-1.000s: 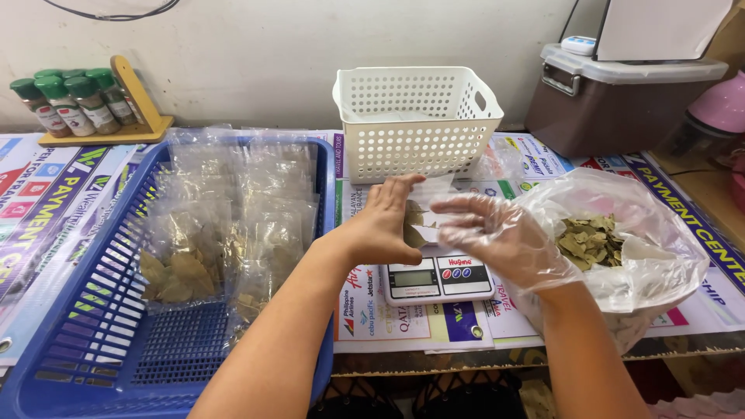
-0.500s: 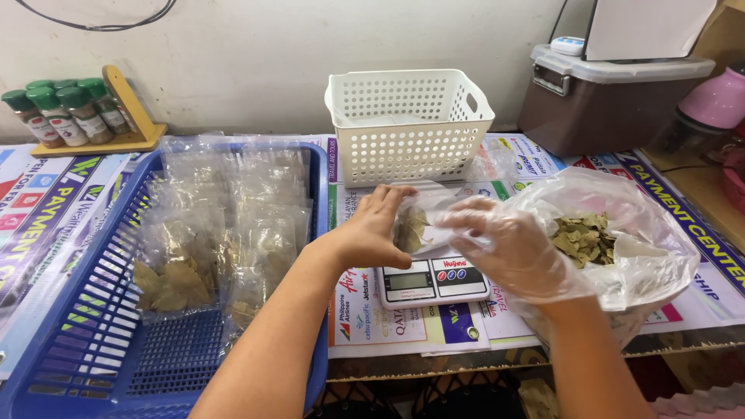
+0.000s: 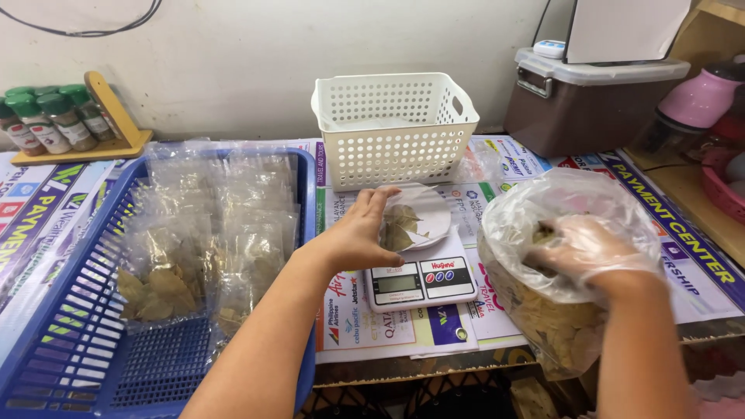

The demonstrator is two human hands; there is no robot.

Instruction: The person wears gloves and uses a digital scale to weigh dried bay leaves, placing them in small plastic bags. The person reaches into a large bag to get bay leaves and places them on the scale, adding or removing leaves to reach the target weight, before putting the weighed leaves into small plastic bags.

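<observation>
- The left hand [image 3: 365, 233] is bare and curled partly round a small clear pouch [image 3: 415, 217] of dried leaves, thumb under and fingers over its left edge — it holds the pouch upright on the scale [image 3: 423, 279].
- The scale is small and white, with a grey display and round buttons on its front; it sits on the desk [image 3: 698, 256], which is covered with printed paper sheets.
- The right hand [image 3: 594, 252] wears a thin clear glove and is sunk into the mouth of the big bag [image 3: 559, 295]; its fingers are bent among the leaves, but whether they have hold of any I cannot tell.
- The big bag is clear plastic, full of dried leaves, and stands at the desk's front edge just right of the scale.
- Behind the scale stands a white basket [image 3: 396, 124] with a perforated wall.
- To the left, a blue tray [image 3: 101, 341] holds many filled pouches [image 3: 202, 233] lying flat and overlapping.
- At the far left, against the wall, green-capped spice jars [image 3: 46, 120] lean in a wooden rack [image 3: 116, 124].
- At the back right is a brown bin [image 3: 590, 101] with a pale lid — beside it, a pink jug [image 3: 702, 97].
</observation>
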